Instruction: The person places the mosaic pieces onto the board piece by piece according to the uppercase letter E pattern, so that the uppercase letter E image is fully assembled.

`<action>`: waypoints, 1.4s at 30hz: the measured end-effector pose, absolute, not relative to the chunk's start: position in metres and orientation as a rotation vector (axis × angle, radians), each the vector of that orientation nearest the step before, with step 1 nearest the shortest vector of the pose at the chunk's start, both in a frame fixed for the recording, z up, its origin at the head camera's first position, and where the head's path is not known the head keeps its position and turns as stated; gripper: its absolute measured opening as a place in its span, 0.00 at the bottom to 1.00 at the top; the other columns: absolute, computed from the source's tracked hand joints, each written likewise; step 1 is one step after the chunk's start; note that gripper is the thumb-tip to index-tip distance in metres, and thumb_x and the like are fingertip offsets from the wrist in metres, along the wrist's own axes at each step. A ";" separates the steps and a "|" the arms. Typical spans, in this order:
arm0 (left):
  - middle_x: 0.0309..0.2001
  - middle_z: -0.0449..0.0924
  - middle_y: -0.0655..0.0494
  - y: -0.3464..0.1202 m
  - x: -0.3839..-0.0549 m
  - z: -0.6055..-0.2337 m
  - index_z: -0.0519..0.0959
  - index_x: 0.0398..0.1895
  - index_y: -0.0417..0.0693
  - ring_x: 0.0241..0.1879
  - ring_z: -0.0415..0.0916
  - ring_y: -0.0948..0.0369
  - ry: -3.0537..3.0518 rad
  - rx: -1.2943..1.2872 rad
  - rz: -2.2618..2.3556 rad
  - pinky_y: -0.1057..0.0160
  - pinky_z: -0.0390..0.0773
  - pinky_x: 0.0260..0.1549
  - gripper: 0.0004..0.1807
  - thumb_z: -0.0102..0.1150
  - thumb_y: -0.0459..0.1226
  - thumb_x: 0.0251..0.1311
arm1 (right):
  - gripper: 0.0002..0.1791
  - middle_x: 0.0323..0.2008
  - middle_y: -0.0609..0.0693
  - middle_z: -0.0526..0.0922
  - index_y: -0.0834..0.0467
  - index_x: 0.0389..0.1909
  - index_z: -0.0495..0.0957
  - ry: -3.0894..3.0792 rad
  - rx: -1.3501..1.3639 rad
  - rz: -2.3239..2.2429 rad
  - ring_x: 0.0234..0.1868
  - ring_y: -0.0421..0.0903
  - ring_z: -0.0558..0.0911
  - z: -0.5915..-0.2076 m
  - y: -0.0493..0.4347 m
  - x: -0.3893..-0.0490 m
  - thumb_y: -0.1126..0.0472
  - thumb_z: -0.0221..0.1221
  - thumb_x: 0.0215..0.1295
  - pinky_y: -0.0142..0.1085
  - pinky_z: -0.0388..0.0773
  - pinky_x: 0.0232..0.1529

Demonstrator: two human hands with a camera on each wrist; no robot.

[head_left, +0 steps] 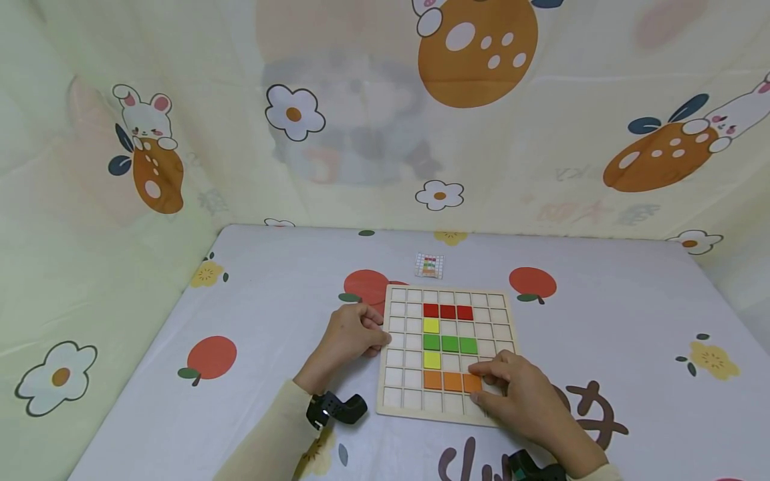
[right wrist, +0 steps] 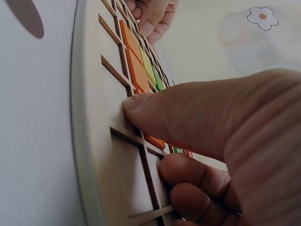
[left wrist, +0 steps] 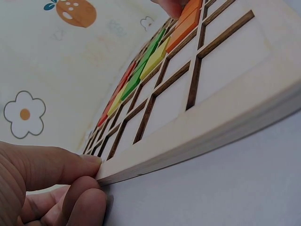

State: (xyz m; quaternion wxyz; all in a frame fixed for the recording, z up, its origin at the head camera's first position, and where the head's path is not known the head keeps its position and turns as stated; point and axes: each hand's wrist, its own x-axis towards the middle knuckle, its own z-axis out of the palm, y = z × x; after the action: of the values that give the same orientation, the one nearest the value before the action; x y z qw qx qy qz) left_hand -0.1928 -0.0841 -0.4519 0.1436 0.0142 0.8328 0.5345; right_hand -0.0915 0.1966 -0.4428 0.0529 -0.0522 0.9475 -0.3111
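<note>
A square wooden grid board (head_left: 445,419) lies on the table, its cells holding coloured square tiles. Three red tiles (head_left: 448,312) form an upper row, three green tiles (head_left: 450,344) a middle row and orange tiles (head_left: 452,381) a lower row. Single yellow tiles (head_left: 431,360) sit between the rows on the left. My left hand (head_left: 351,334) grips the board's left edge, thumb on top of the rim. With thumb and forefinger, my right hand (head_left: 526,394) pinches the rightmost orange tile (head_left: 472,383) at its cell; the thumb partly hides it in the right wrist view.
A small printed card (head_left: 430,266) showing a coloured grid pattern lies just beyond the board. The white tablecloth (head_left: 283,287) carries fruit and flower prints. A patterned cloth (head_left: 361,133) hangs behind the table and at its sides.
</note>
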 end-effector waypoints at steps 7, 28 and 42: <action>0.27 0.80 0.51 -0.083 -0.193 -0.454 0.80 0.41 0.38 0.19 0.79 0.61 2.399 0.034 1.533 0.66 0.84 0.23 0.13 0.75 0.30 0.55 | 0.20 0.32 0.43 0.76 0.53 0.48 0.90 2.877 -0.135 -0.933 0.36 0.43 0.70 -0.444 0.197 -0.091 0.61 0.77 0.52 0.32 0.67 0.32; 0.46 0.83 0.51 -0.081 -0.191 -0.448 0.81 0.56 0.40 0.45 0.78 0.55 2.744 0.270 1.336 0.56 0.82 0.45 0.22 0.70 0.42 0.63 | 0.38 0.68 0.67 0.73 0.60 0.68 0.77 3.022 -0.144 -0.920 0.67 0.70 0.72 -0.436 0.226 -0.081 0.41 0.70 0.64 0.72 0.72 0.58; 0.84 0.46 0.45 -0.083 -0.181 -0.441 0.47 0.85 0.49 0.82 0.41 0.39 2.834 0.415 0.831 0.25 0.41 0.73 0.60 0.61 0.68 0.60 | 0.54 0.80 0.74 0.45 0.55 0.84 0.48 2.985 -0.062 -0.581 0.73 0.83 0.52 -0.446 0.244 -0.083 0.28 0.55 0.69 0.84 0.54 0.58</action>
State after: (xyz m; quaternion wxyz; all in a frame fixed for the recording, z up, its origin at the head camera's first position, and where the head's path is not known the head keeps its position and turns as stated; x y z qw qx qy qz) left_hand -0.1807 -0.0835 -0.4406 0.0797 0.1387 0.9472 0.2778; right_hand -0.0833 0.2441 -0.4463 0.0498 -0.0202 0.9801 -0.1908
